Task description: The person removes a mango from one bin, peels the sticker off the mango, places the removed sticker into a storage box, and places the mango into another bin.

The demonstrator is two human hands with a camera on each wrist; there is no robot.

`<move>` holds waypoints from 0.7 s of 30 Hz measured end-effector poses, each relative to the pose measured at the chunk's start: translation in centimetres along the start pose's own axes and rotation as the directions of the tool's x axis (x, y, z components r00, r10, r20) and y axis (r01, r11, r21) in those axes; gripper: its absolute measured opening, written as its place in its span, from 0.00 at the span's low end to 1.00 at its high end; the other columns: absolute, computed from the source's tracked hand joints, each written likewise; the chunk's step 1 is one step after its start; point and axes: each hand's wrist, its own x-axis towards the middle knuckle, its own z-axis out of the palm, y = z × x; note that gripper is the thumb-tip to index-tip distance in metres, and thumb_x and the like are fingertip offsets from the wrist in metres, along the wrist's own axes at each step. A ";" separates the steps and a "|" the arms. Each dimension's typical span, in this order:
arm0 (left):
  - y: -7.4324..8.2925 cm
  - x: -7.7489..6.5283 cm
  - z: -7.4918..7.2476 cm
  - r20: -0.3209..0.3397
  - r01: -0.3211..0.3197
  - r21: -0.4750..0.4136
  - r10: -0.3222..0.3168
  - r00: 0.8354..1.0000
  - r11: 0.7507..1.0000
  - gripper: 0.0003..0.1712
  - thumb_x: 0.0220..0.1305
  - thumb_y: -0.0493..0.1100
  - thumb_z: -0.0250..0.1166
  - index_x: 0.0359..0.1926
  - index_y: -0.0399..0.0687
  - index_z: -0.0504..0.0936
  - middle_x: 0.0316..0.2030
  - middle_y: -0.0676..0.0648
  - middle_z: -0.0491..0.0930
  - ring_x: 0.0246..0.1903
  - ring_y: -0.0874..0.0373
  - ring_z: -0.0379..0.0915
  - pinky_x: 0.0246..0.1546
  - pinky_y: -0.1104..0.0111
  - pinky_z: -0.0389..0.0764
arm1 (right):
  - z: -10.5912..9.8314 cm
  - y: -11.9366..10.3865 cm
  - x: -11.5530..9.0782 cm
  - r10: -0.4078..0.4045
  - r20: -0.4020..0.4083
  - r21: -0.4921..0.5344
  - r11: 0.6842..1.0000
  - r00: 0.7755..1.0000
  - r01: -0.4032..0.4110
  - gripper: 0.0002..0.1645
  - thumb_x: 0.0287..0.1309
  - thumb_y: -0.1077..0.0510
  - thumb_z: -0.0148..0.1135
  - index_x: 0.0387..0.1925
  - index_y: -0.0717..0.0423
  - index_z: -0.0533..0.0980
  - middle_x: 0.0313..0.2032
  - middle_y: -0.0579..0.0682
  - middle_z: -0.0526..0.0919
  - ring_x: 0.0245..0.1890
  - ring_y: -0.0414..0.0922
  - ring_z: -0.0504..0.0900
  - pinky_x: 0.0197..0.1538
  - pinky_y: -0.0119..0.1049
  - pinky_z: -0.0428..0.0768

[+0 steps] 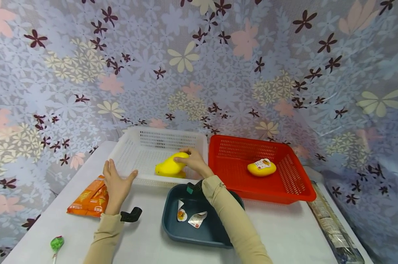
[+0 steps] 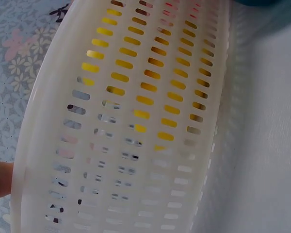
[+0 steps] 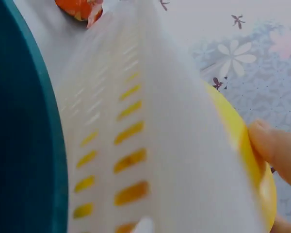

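In the head view my right hand [image 1: 195,163] grips a smooth yellow mango [image 1: 173,164] inside the white basket [image 1: 172,181], near its front wall. A second yellow surface shows just under it; whether that is another mango I cannot tell. The right wrist view has the thumb and a fingertip on the mango [image 3: 233,124], beyond the basket's rim. My left hand [image 1: 117,185] is at the basket's front left corner with its fingers spread. A fingertip [image 2: 0,178] of it shows beside the basket's rim [image 2: 31,145] in the left wrist view.
A red basket [image 1: 225,176] holds a labelled mango [image 1: 262,168]. In front is a dark blue tray [image 1: 199,240] with torn label scraps [image 1: 197,219]. An orange snack bag [image 1: 91,198] and a green lollipop [image 1: 57,243] lie left; a long clear-wrapped package [image 1: 334,227] lies right.
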 end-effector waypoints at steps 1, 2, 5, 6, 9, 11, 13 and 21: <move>0.0 0.0 0.0 -0.001 -0.001 -0.002 0.001 1.000 1.000 0.57 0.60 0.48 0.66 0.76 0.38 0.37 0.75 0.35 0.33 0.72 0.29 0.34 0.67 0.35 0.46 | 0.1 0.1 0.0 0.012 -0.016 0.020 1.000 1.000 -0.012 0.29 0.55 0.49 0.70 0.55 0.56 0.72 0.54 0.55 0.76 0.48 0.50 0.76 0.55 0.41 0.79; 0.0 0.0 0.0 -0.002 -0.003 -0.002 0.003 1.000 1.000 0.57 0.60 0.48 0.65 0.76 0.38 0.37 0.75 0.35 0.33 0.72 0.29 0.34 0.68 0.35 0.45 | 0.3 0.2 0.1 0.021 -0.037 0.032 0.999 0.999 -0.020 0.29 0.55 0.48 0.70 0.54 0.57 0.71 0.53 0.56 0.76 0.47 0.49 0.76 0.53 0.40 0.80; 0.0 0.0 -0.1 -0.002 -0.005 -0.001 0.005 1.000 1.000 0.57 0.59 0.48 0.65 0.76 0.38 0.37 0.75 0.35 0.33 0.71 0.29 0.34 0.68 0.35 0.46 | 0.7 0.5 0.2 0.046 -0.106 0.053 0.998 0.993 -0.041 0.31 0.55 0.46 0.69 0.53 0.58 0.70 0.51 0.57 0.75 0.45 0.49 0.76 0.48 0.37 0.80; 0.0 0.0 -0.1 -0.002 -0.005 0.001 0.005 1.000 1.000 0.57 0.59 0.48 0.65 0.76 0.38 0.37 0.75 0.35 0.33 0.71 0.29 0.35 0.68 0.36 0.46 | 0.8 0.5 0.2 0.053 -0.132 0.047 0.998 0.990 -0.047 0.31 0.55 0.45 0.68 0.53 0.59 0.70 0.50 0.57 0.75 0.44 0.49 0.76 0.48 0.37 0.80; -0.1 0.0 0.0 -0.003 -0.007 0.004 0.007 1.000 1.000 0.57 0.59 0.48 0.65 0.76 0.37 0.38 0.75 0.35 0.34 0.71 0.29 0.35 0.67 0.36 0.46 | 0.9 0.4 0.2 0.077 -0.186 0.059 0.996 0.980 -0.067 0.32 0.56 0.44 0.67 0.53 0.60 0.69 0.50 0.58 0.75 0.43 0.49 0.76 0.48 0.38 0.80; -0.1 0.0 0.0 -0.003 -0.008 0.002 0.008 1.000 1.000 0.57 0.59 0.48 0.65 0.76 0.37 0.38 0.75 0.35 0.34 0.71 0.29 0.35 0.67 0.36 0.46 | 0.9 0.3 0.1 0.085 -0.208 0.071 0.995 0.975 -0.071 0.33 0.56 0.43 0.67 0.54 0.60 0.69 0.50 0.58 0.75 0.44 0.50 0.77 0.49 0.38 0.80; -0.1 0.0 0.0 -0.001 -0.009 0.002 0.009 1.000 1.000 0.56 0.60 0.48 0.65 0.76 0.37 0.38 0.75 0.35 0.34 0.71 0.29 0.35 0.67 0.36 0.46 | 0.9 0.3 0.1 0.086 -0.211 0.098 0.993 0.974 -0.067 0.33 0.57 0.44 0.66 0.55 0.61 0.69 0.51 0.59 0.75 0.44 0.50 0.77 0.50 0.39 0.81; -0.2 0.1 0.1 -0.004 -0.009 0.008 0.009 1.000 1.000 0.56 0.60 0.48 0.65 0.76 0.37 0.39 0.75 0.35 0.34 0.71 0.30 0.35 0.68 0.36 0.46 | 1.1 0.2 0.2 0.022 -0.117 0.039 0.999 0.993 -0.018 0.23 0.64 0.48 0.58 0.54 0.57 0.75 0.56 0.56 0.77 0.50 0.50 0.77 0.54 0.41 0.79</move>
